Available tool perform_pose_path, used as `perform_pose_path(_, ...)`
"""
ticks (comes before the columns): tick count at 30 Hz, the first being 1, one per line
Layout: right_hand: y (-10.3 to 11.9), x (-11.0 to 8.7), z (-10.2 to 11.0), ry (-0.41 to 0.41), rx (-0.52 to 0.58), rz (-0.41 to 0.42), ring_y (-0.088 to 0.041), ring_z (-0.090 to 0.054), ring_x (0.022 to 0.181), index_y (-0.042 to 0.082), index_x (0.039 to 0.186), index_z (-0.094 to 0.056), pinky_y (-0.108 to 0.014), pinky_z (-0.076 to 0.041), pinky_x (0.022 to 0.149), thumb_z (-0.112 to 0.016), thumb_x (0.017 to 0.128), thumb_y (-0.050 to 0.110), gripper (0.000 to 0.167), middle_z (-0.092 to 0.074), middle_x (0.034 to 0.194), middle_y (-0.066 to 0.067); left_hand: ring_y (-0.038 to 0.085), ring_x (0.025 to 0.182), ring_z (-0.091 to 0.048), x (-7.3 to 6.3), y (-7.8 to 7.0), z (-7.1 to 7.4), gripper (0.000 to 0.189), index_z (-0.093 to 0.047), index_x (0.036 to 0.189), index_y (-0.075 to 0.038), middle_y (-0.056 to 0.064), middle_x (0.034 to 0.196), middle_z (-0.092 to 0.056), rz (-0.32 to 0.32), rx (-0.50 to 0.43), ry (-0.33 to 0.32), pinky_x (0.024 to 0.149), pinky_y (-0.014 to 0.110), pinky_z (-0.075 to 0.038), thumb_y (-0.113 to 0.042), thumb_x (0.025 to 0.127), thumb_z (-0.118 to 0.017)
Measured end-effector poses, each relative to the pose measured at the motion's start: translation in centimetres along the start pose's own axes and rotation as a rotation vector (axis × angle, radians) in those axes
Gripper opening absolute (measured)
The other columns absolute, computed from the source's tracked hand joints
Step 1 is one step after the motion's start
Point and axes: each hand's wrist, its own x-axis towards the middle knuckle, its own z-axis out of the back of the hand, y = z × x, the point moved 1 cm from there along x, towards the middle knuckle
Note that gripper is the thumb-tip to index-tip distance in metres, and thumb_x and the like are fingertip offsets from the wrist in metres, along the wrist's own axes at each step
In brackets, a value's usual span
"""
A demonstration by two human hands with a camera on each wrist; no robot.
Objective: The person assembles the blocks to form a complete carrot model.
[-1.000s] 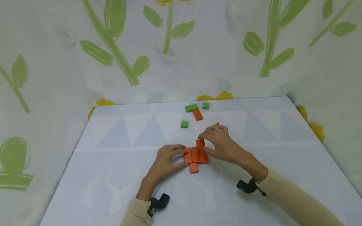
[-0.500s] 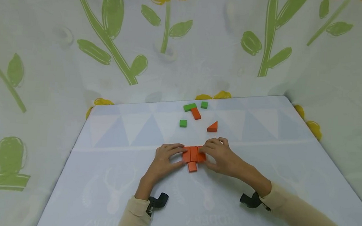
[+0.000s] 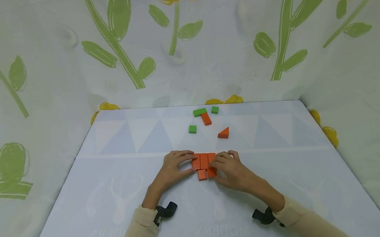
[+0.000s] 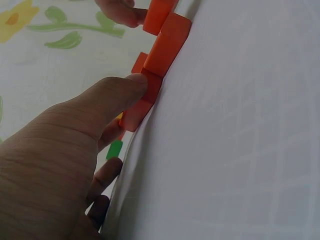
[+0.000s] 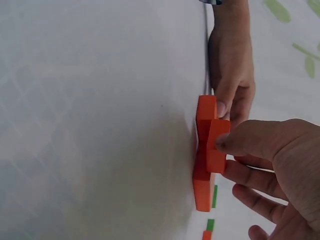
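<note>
In the head view a row of orange rectangular blocks (image 3: 204, 161) lies flat on the table, side by side. A small orange square block (image 3: 202, 175) sits against the row's near side. My left hand (image 3: 174, 166) holds the leftmost block of the row, thumb at its near end and fingers at its far end; its thumb also lies on the orange block (image 4: 137, 112) in the left wrist view. My right hand (image 3: 232, 171) pinches another small orange block (image 3: 211, 173) at the row's near right corner, beside the square one. Its thumb and index finger show on that block (image 5: 216, 159) in the right wrist view.
Farther back lie an orange triangular block (image 3: 223, 133), a green square block (image 3: 192, 129), an orange rectangular block (image 3: 206, 119), a green rectangular block (image 3: 199, 112) and another green square (image 3: 214, 109). A flower-patterned curtain (image 3: 218, 62) stands behind the table (image 3: 125, 186).
My right hand has moved nearer, bringing the small orange block from the row's far side to its near right corner. The orange triangle, partly hidden earlier, is now in full sight. My left hand stays put.
</note>
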Motion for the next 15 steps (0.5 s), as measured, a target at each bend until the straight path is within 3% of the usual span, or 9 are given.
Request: perform_pose_path(15, -0.1, 0.3, -1.3, -0.033, -0.071, 0.053, -0.019, -0.053, 0.107, 0.015, 0.109, -0.070, -0.052, -0.037, 0.093, -0.084, 0.079, 0.021, 0.033, -0.065, 0.104, 0.004, 0.021, 0.128, -0.045, 0.1, -0.1, 0.0, 0.045, -0.067, 0.131, -0.030, -0.009, 0.140, -0.056, -0.004, 0.001, -0.008, 0.105, 0.054, -0.028, -0.042, 0.089, -0.075)
